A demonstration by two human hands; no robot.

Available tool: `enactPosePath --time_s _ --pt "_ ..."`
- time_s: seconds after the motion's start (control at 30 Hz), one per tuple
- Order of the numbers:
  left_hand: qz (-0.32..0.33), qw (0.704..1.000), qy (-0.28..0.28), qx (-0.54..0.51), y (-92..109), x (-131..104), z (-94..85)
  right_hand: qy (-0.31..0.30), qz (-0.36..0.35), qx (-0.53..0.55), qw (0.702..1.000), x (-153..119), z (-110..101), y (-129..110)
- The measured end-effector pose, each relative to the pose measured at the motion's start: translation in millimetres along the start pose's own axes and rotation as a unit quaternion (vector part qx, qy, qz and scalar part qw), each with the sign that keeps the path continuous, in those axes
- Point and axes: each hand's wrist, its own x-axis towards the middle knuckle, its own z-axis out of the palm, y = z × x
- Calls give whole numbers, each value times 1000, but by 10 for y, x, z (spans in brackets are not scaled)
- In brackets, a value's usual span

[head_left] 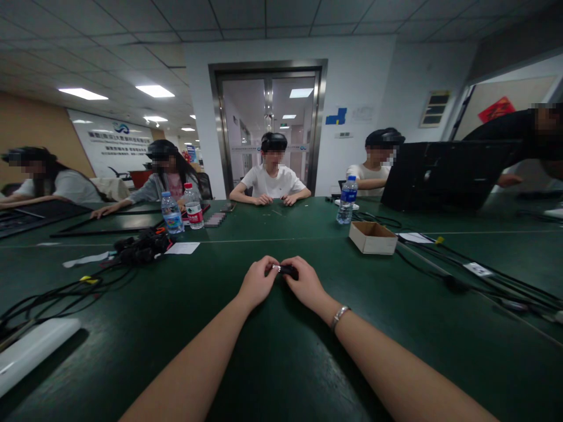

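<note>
Both my hands meet over the middle of the green table (281, 351). Between them is a small black stick-like object with a shiny silver end (287, 270); its exact kind is too small to make out. My left hand (258, 283) pinches the silver end between thumb and fingers. The black part is gripped by my right hand (307, 283), whose fingers partly hide it. A silver bracelet (339, 317) circles my right wrist.
Right of my hands sits a small open cardboard box (373, 238), with a water bottle (347, 200) behind it. Black cables (479, 266) run along the right; a tangled black bundle (143, 246) and a white device (37, 349) lie left. Several people sit around the table.
</note>
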Motion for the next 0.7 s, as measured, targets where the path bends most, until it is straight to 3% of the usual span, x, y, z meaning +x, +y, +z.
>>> enactPosePath --time_s 0.4,0.7 --pt "-57 988 8 145 59 -36 -15 -16 -25 -8 1000 -18 -21 -104" --pt "-86 988 5 130 135 -73 -46 -28 -31 -3 999 -31 -13 -85"
